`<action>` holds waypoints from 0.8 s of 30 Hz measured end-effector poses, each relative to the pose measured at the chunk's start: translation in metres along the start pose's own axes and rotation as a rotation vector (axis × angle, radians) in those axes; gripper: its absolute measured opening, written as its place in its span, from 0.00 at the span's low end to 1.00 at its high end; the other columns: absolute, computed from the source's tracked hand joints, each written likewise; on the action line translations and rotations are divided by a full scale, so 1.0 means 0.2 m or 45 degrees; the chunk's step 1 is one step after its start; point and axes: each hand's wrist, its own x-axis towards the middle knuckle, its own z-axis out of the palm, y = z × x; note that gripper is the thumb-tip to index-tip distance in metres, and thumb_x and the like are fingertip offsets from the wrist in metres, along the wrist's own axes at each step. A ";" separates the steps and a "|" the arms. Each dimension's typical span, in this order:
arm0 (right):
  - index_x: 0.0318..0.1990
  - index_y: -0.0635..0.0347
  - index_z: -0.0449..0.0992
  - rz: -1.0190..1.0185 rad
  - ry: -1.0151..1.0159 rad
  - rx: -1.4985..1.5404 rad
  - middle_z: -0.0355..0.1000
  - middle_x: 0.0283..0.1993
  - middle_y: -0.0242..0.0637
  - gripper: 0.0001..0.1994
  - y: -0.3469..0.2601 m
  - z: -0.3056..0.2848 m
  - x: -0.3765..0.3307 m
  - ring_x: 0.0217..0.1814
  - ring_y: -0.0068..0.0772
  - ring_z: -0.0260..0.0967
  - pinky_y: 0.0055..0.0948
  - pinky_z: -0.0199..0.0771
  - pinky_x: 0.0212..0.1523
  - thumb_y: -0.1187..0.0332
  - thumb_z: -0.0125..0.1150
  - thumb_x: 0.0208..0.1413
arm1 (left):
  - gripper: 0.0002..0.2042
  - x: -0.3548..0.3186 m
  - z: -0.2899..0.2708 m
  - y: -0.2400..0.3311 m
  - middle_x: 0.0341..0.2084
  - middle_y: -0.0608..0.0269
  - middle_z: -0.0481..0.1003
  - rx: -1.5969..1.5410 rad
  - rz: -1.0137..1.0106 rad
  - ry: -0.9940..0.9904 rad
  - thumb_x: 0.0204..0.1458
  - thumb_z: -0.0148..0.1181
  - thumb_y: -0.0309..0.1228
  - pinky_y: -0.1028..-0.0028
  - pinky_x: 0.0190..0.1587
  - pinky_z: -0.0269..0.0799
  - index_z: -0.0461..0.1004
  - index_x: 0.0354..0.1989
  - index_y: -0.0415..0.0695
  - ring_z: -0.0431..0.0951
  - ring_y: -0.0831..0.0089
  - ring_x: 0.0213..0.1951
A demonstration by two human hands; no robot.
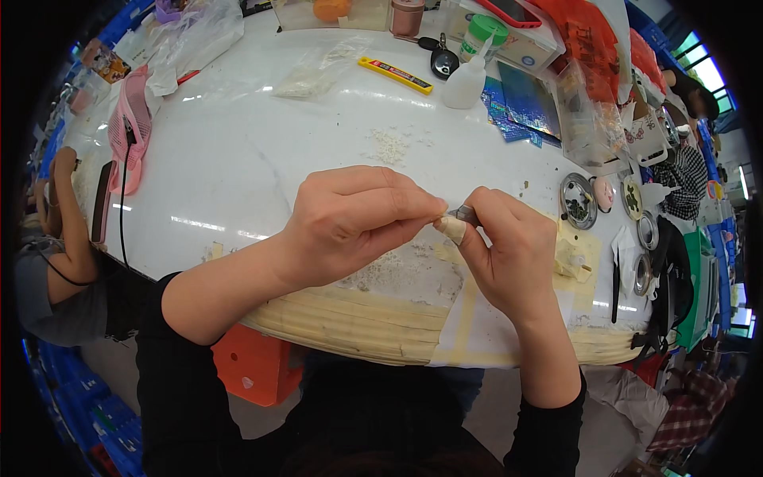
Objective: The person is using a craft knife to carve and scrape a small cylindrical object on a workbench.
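Over the near part of the white table (230, 171), my two hands meet at the fingertips. My left hand (358, 219) is closed in a pinch, and whatever lies between its fingertips is too small to make out. My right hand (513, 246) grips a small grey metal blade (466, 214) between thumb and forefinger, its edge turned toward the left fingertips. Cream tape (451, 229) wraps the right thumb tip. Pale crumbs (389, 145) lie on the table beyond my hands, with more shavings (393, 270) beneath them.
Along the back stand a white squeeze bottle (465, 83), a green-lidded jar (486, 32) and a yellow blade case (395, 75). Round metal tins (578, 200) sit at right near a black stick tool (615, 286). A pink mesh pouch (131, 131) and another person's arm (71, 222) are at left.
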 end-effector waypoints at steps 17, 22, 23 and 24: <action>0.26 0.55 0.69 0.009 -0.009 -0.010 0.65 0.20 0.31 0.11 0.00 0.00 0.00 0.20 0.34 0.67 0.33 0.65 0.19 0.68 0.68 0.44 | 0.12 0.00 0.00 0.00 0.29 0.59 0.80 0.009 0.008 -0.003 0.43 0.67 0.16 0.79 0.28 0.76 0.81 0.37 0.40 0.81 0.72 0.28; 0.26 0.56 0.69 -0.007 -0.014 0.018 0.64 0.18 0.31 0.10 -0.01 -0.01 0.00 0.19 0.34 0.66 0.32 0.64 0.19 0.68 0.67 0.45 | 0.12 0.00 0.00 0.00 0.29 0.59 0.81 0.019 0.020 0.002 0.42 0.67 0.16 0.79 0.28 0.76 0.81 0.37 0.40 0.81 0.72 0.29; 0.25 0.56 0.69 -0.011 -0.011 0.028 0.64 0.18 0.31 0.09 -0.01 -0.01 0.00 0.19 0.34 0.66 0.32 0.63 0.18 0.68 0.66 0.45 | 0.12 0.00 0.00 0.00 0.29 0.59 0.81 0.023 0.019 0.002 0.42 0.67 0.16 0.79 0.28 0.76 0.81 0.37 0.40 0.81 0.72 0.29; 0.25 0.55 0.69 -0.013 -0.008 0.028 0.64 0.18 0.31 0.09 0.00 -0.01 0.00 0.18 0.34 0.66 0.32 0.63 0.18 0.68 0.66 0.45 | 0.12 0.00 0.00 0.00 0.29 0.59 0.81 0.022 0.022 0.001 0.42 0.68 0.16 0.79 0.28 0.76 0.81 0.37 0.40 0.81 0.72 0.29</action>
